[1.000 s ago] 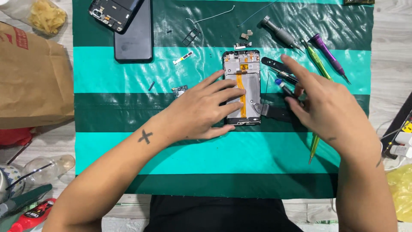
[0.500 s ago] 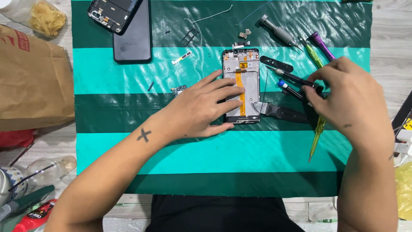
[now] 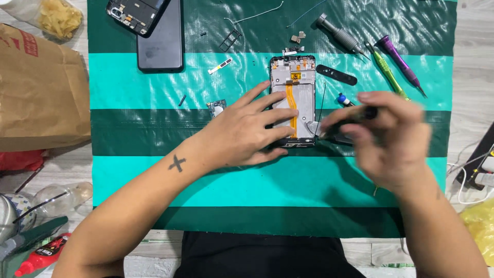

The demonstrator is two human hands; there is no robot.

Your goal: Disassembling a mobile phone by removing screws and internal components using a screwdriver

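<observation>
The opened grey phone frame with its orange ribbon cable (image 3: 293, 105) lies mid-mat on the green striped plastic sheet (image 3: 154, 87), back cover already off. Left hand (image 3: 242, 131) presses it flat, fingers spread. Right hand (image 3: 388, 136), blurred, pinches a dark slim tool (image 3: 342, 123) near the frame's lower edge; inner parts remain seated.

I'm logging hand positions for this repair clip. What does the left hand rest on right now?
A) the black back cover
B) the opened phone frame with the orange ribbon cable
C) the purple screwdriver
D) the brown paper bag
B: the left hand lies flat on the mat with its fingers spread over the phone frame; the other three things lie apart from it, untouched.
</observation>
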